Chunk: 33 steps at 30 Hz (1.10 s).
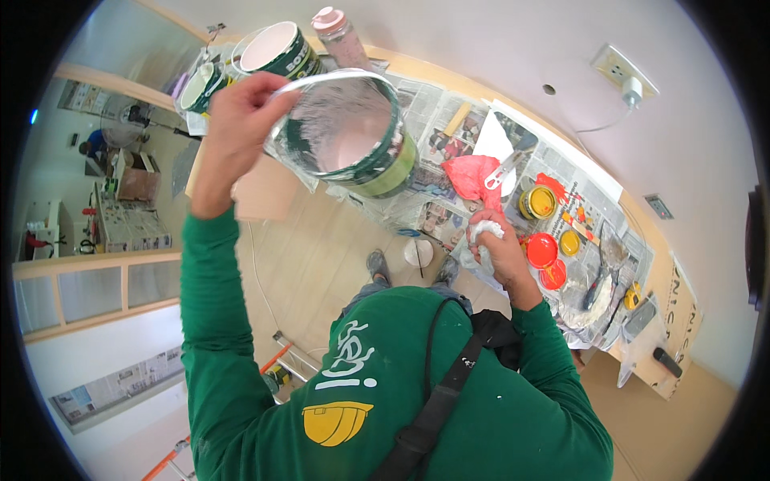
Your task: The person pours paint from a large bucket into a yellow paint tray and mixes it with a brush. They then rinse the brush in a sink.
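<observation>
My left hand (247,128) grips the rim of a green paint bucket (383,170). The bucket leans with its mouth toward me, at the front edge of the newspaper-covered counter. Pale pink paint lies inside, and streaks of it coat the inner wall. In my right hand (507,255) is a crumpled white rag (484,230), held in closed fingers over the counter edge. Just beyond that hand lie a red cloth (472,175) and an open can of yellow paint (539,202). A tub of red paint (541,250) is beside it.
Behind the bucket stand another paint bucket (301,62) and a pink-capped bottle (343,42). A putty knife (597,284) and a yellow tape measure (633,296) lie at right. A plug (631,90) with a cord sits in the wall socket. A white container (418,252) stands on the floor.
</observation>
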Tool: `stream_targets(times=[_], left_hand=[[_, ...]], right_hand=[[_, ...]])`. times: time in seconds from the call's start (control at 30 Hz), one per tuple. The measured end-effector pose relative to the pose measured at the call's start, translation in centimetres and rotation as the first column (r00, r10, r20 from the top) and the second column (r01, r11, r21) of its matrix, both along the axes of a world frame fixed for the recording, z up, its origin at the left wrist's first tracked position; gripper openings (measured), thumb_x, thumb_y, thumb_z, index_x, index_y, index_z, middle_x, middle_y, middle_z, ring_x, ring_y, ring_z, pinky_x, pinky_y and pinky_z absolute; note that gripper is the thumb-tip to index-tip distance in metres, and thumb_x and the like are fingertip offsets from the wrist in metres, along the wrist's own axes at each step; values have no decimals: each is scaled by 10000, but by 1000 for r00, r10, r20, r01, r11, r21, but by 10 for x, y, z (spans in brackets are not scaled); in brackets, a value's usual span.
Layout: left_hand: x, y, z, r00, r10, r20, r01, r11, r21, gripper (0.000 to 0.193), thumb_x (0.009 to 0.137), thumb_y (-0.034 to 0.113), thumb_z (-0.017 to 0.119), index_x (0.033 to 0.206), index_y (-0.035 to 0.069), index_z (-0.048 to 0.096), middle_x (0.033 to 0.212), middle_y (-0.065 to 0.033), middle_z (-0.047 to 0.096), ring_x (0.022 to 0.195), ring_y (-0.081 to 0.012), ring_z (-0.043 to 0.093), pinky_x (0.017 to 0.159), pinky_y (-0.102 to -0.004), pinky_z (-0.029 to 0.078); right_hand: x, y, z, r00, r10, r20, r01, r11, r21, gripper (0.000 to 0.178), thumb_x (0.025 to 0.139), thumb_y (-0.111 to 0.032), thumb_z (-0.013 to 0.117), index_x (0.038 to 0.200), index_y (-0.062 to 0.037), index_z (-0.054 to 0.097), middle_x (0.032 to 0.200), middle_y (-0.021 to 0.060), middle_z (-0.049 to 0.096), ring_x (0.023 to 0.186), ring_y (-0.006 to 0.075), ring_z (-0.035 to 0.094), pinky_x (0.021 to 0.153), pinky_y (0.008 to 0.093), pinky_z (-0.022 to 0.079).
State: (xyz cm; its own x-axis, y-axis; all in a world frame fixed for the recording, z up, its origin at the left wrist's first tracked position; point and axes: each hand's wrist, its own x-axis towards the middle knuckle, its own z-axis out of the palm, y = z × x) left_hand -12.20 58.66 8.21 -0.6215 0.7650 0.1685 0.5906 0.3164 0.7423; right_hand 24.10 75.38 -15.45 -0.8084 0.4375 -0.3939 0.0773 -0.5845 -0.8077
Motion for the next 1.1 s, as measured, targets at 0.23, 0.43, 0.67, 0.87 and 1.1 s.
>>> stream_targets(times=[0.23, 0.43, 0.67, 0.87, 1.1], left_hand=[[2, -153, 92, 945, 322, -60, -319, 946, 48, 148, 968, 141, 743, 1047, 16, 736, 803, 76, 614, 700, 8, 467, 599, -187, 317], [-34, -287, 63, 927, 367, -73, -360, 928, 90, 104, 950, 113, 748, 984, 18, 721, 783, 76, 592, 690, -19, 461, 622, -202, 351], [-110, -459, -15, 864, 500, 66, -498, 866, -44, 135, 917, 117, 760, 947, -7, 717, 757, 29, 612, 714, -64, 507, 632, -241, 412], [-140, -608, -48, 771, 636, -30, -632, 759, -160, 149, 963, 138, 714, 972, -10, 697, 784, -3, 622, 718, -91, 524, 647, -250, 425], [-192, -710, -95, 622, 783, -21, -769, 605, -206, 155, 961, 147, 727, 979, -4, 699, 754, 22, 588, 693, -76, 498, 625, -241, 403]], right_hand=[[-67, -39, -11, 979, 202, 35, -203, 937, 285, 190, 960, -220, 638, 1032, -53, 694, 925, 19, 649, 791, 112, 610, 692, 270, 490], [-162, -91, -7, 932, 345, 115, -353, 933, 62, 393, 1038, -372, 497, 1036, -51, 723, 1010, 39, 662, 958, 123, 585, 899, 273, 458], [-296, -221, 28, 855, 449, 258, -518, 732, 442, 279, 1016, -209, 529, 1178, -62, 702, 1112, 36, 683, 1075, 147, 593, 985, 300, 455], [-407, -290, 10, 752, 621, 221, -587, 481, 651, 321, 1015, -281, 550, 1160, -47, 715, 1115, 115, 712, 1080, 218, 631, 982, 378, 491], [-521, -346, -11, 645, 712, 278, -658, 333, 675, 362, 1034, -316, 555, 1207, -42, 714, 1135, 148, 739, 1075, 243, 660, 989, 379, 497]])
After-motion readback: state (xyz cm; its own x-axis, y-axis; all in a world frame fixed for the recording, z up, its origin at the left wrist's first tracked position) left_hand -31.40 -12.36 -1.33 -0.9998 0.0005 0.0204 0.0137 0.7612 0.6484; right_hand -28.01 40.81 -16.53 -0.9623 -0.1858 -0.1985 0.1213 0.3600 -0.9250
